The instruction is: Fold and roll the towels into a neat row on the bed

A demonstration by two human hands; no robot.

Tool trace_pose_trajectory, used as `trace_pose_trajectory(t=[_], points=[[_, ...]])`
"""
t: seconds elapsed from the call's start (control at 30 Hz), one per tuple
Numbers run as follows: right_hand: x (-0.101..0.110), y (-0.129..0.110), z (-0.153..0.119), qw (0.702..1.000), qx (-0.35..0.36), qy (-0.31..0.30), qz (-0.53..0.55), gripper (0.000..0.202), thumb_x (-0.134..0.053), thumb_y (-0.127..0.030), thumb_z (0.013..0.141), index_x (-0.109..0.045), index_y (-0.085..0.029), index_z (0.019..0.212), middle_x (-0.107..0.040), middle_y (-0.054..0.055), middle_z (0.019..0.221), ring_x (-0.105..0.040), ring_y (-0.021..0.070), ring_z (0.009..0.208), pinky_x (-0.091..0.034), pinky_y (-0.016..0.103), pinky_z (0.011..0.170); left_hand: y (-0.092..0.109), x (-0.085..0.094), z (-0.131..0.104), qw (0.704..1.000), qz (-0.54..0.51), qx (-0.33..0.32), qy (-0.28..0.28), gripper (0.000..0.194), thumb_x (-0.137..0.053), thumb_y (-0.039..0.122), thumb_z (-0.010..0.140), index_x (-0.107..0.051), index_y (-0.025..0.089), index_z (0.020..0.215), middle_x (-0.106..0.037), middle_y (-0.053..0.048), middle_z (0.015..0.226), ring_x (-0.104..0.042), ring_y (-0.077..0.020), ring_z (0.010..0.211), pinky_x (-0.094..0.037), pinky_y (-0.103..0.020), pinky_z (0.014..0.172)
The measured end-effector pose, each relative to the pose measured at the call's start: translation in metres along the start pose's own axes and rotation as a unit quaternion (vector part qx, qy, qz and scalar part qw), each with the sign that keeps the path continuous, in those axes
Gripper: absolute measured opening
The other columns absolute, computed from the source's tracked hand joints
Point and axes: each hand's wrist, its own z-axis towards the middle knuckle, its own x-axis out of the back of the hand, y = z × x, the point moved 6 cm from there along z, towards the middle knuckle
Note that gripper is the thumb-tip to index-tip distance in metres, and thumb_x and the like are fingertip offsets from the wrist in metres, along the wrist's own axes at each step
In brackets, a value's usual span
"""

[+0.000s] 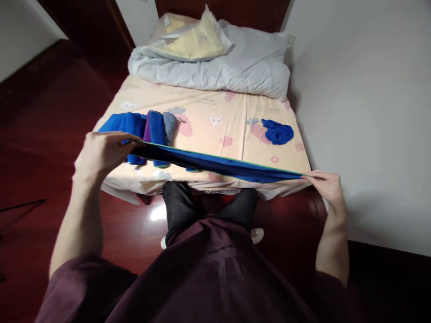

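A blue towel (222,165) with a green edge is stretched taut between my two hands, above the near edge of the bed. My left hand (101,152) pinches its left corner, higher than the other end. At the right corner, my right hand (325,183) grips the cloth between thumb and fingers. Behind the towel on the left lie folded blue cloths (124,123), a blue and purple rolled cloth (156,125) and a grey one (170,123), their lower parts partly hidden. A crumpled blue cloth (279,133) lies apart on the right side of the bed.
The bed has a peach printed sheet (208,112). Across its far end lie a rolled pale quilt (208,74) and a yellow pillow (198,40). A white wall (370,112) runs along the right, and dark red floor (50,134) lies left.
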Motion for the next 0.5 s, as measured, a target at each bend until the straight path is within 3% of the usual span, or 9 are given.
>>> trace_pose_trajectory(t=[0.1,0.2,0.33,0.5], points=[[0.010,0.002,-0.009,0.997,0.008,-0.066,-0.045,0.043,-0.078,-0.063,0.084,-0.087,-0.022,0.091,-0.082,0.011,0.098,-0.076,0.0262,0.089,-0.062,0.035,0.081,0.002,-0.005,-0.002,0.995,-0.017,0.037,-0.086,0.031,-0.056,0.038,0.093,-0.084,0.025,0.093,-0.066,0.006,0.061,-0.057,-0.0104,0.046,-0.046,-0.022,0.053],[0.025,0.005,-0.013,0.993,0.002,-0.083,-0.083,0.045,-0.072,-0.061,0.089,-0.087,-0.021,0.102,-0.081,0.011,0.097,-0.075,0.0236,0.084,-0.061,0.033,0.079,0.008,-0.006,-0.001,0.989,-0.032,0.037,-0.136,0.031,-0.054,0.033,0.093,-0.084,0.028,0.099,-0.060,0.007,0.053,-0.058,-0.0129,0.044,-0.051,-0.024,0.054],[0.044,0.014,-0.002,0.997,-0.049,-0.013,-0.065,0.050,-0.079,-0.062,0.081,-0.087,-0.017,0.100,-0.079,0.011,0.078,-0.072,0.0220,0.069,-0.062,0.032,0.066,0.005,-0.018,0.006,0.983,-0.042,0.028,-0.176,0.029,-0.057,0.031,0.090,-0.084,0.028,0.101,-0.059,0.008,0.051,-0.065,-0.0162,0.051,-0.061,-0.029,0.067],[0.036,0.026,0.037,0.990,-0.119,0.065,-0.029,0.037,-0.091,-0.046,0.076,-0.084,-0.013,0.092,-0.073,0.008,0.061,-0.067,0.0179,0.049,-0.056,0.026,0.050,-0.015,-0.062,0.027,0.975,-0.077,0.074,-0.194,0.029,-0.063,0.040,0.090,-0.084,0.022,0.098,-0.072,0.004,0.066,-0.074,-0.0204,0.072,-0.064,-0.037,0.087]])
